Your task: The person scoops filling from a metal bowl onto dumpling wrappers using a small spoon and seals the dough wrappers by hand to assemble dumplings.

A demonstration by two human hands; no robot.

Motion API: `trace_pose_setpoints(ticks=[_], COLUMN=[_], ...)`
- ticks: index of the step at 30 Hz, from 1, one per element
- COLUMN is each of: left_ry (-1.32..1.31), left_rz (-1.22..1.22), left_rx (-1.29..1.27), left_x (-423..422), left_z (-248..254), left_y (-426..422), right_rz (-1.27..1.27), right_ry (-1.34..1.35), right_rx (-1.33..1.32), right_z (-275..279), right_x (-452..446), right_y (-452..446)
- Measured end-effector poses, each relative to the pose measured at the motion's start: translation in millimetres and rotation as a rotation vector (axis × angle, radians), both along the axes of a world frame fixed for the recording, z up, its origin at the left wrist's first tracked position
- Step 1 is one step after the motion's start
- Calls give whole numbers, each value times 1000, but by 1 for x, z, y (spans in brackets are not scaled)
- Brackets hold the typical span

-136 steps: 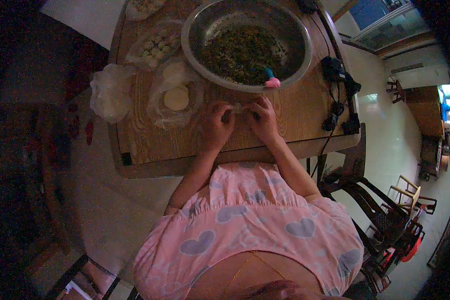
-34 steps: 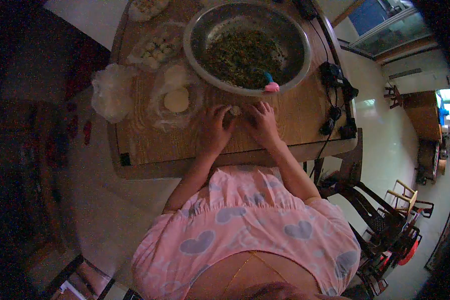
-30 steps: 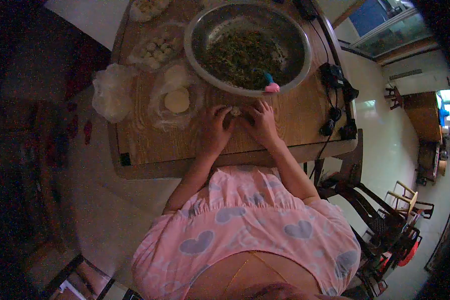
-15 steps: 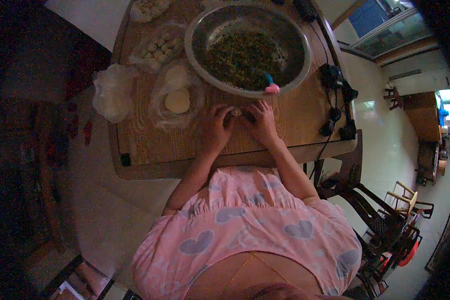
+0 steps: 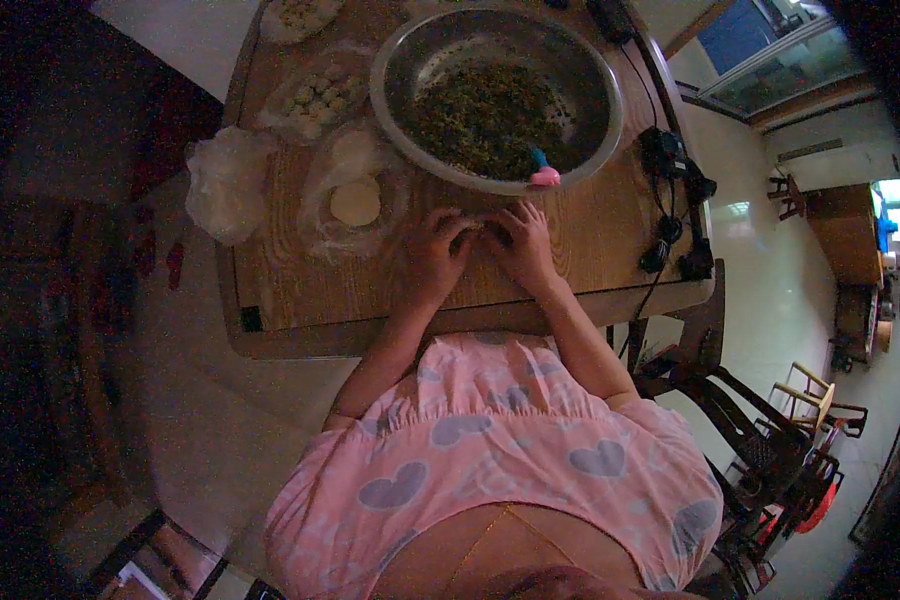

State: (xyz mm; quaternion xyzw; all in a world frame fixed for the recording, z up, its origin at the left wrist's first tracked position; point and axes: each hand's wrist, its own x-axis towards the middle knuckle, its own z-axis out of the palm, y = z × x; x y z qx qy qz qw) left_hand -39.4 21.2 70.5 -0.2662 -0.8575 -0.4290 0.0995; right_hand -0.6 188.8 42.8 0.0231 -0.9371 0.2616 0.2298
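Note:
My left hand and my right hand meet over the wooden table, just below a big metal bowl. Between their fingertips is a small pale piece, mostly covered by the fingers; it looks like dough. Chopped green filling lies in the bowl, and a spoon with a pink and blue handle rests at its near rim. Left of my hands, a round white wrapper stack sits on clear plastic. Several small pale balls lie on plastic behind it.
A crumpled white plastic bag lies at the table's left edge. Another plate or bag of pale pieces is at the far left. Black cables and adapters run along the right side. Dark chairs stand to the right.
The small pale piece showed as a roundish lump between my hands half a second ago; my fingers now cover more of it. My hands have hardly shifted.

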Motion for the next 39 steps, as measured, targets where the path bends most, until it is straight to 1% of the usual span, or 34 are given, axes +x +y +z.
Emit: trace_pose_setpoints(ticks=[2, 5, 7, 11, 16, 23, 26, 28, 29, 30, 31, 32, 34, 37, 39], left_ry=[3, 38, 50, 45, 48, 82, 88, 63, -7, -76, -146, -161, -190, -111, -229], left_rz=[-3, 2, 19, -3, 9, 23, 19, 5, -13, -31, -49, -56, -71, -86, -41], left_rx=[-5, -37, -84, -15, -9, -65, -84, -107, -58, -9, 40, 38, 33, 220, 406], left_x=[-2, -1, 3, -2, -1, -1, 0, 4, 3, 0, -1, -1, 0, 5, 16], left_z=[-6, -1, 28, -5, -3, -7, -1, 24, 8, -24, -32, -39, -29, -18, -7], left_y=[1, 0, -1, 0, 2, 2, 2, 1, 2, 3, 5, 5, 4, 1, -8], right_rz=[6, 10, 8, -5, -22, -31, -22, -15, -13, -11, -8, -2, 10, -33, -3], right_ry=[-1, -3, 8, -1, 30, 16, 20, 20, 5, -11, -27, -4, 42, 42, 15], right_rx=[-14, -34, -39, -30, -8, -18, -1, 3, -22, -47, -71, -76, -86, -68, -102], right_z=[3, 7, 8, 2, -1, -11, -25, -13, -6, 11, 20, 21, 22, 6, 4], right_x=[0, 0, 1, -2, -3, -4, -6, -6, -3, -1, 0, 0, 0, -1, 4], right_y=[0, -2, -2, -3, -3, -1, 4, 2, 0, -5, -7, -8, -8, -4, 0])
